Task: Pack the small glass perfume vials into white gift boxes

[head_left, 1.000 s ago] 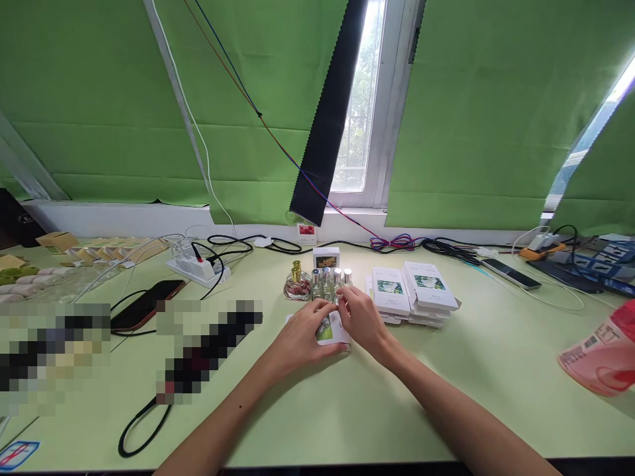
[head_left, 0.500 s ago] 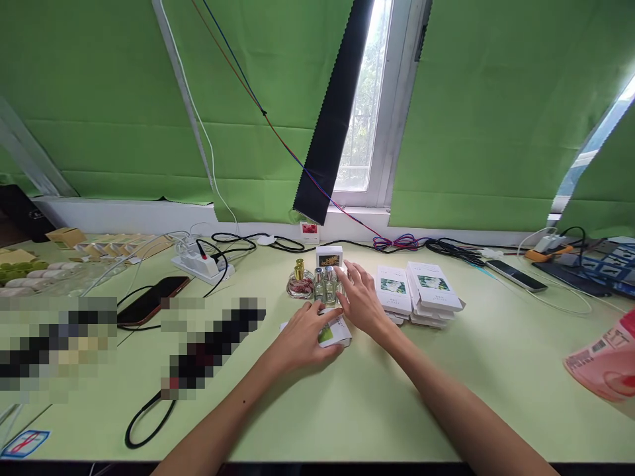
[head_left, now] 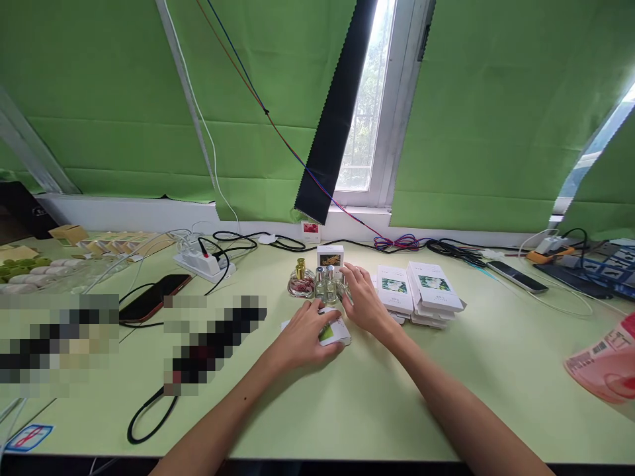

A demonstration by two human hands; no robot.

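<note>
Left hand (head_left: 303,334) lies flat, fingers spread, pinning a small white carton (head_left: 333,332) to the table (head_left: 486,370). Right hand (head_left: 364,301) closes fingers round a small glass bottle (head_left: 342,285) in the row just behind. Bottle likely light, slick, fragile; grip the body, not the cap.

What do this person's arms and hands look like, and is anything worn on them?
Both arms are bare up to the picture's lower edge, with no sleeves showing. The left hand and right hand wear no gloves; no rings, watch or bracelets can be made out.
</note>
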